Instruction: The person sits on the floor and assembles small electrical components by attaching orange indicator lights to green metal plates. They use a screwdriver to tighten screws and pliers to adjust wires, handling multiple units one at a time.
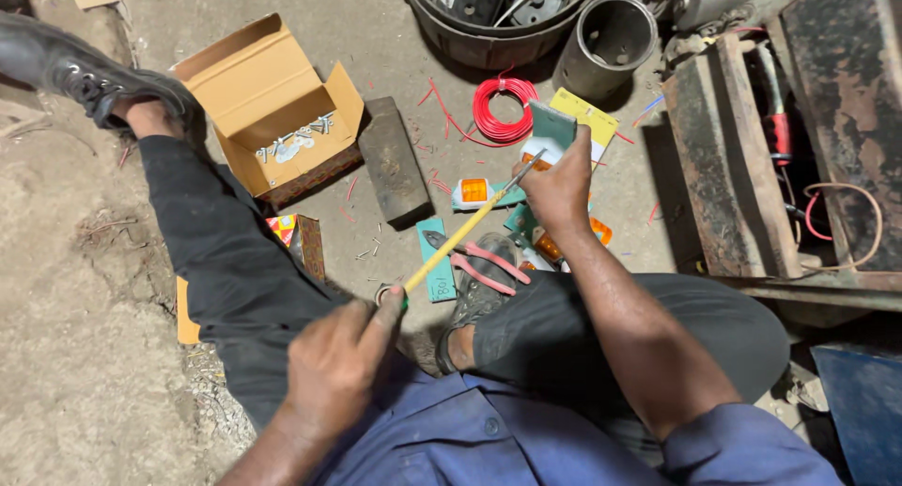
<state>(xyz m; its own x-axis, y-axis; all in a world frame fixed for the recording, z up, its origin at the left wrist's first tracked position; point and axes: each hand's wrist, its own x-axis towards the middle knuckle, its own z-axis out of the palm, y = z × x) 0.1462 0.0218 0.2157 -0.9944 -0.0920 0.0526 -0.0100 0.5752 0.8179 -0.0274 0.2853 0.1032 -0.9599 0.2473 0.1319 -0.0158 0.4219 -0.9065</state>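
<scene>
- I see my left hand [334, 369] clenched around the yellow handle of a screwdriver [460, 232], low over my lap, with the shaft running up and to the right.
- My right hand [559, 190] grips a small teal packet [551, 125] above the concrete floor [395, 54]; its fingers [580, 148] are wrapped round the packet's lower edge, and the screwdriver tip meets that hand just beside the packet.
- My worry — the tip sits right against the right hand, so a slip along the packet could jab the palm or the fingers.
- The packet is held in mid-air with nothing bracing it; a hard push could tear it and drop its contents among the wire scraps on the floor.
- Red-handled pliers [484, 265] lie just beside my shoe, easy to kick.
- The open cardboard box [268, 110], upper left, holds a handful of small pale metal parts in its lower corner — I cannot tell their kind.
- The black tub [489, 45] at the top holds dark and grey metal pieces, too cropped to name.
- The grey metal cylinder [606, 40] beside the tub looks hollow and bare inside.
- A red wire coil [503, 110] lies loose on the floor, in no container.
</scene>
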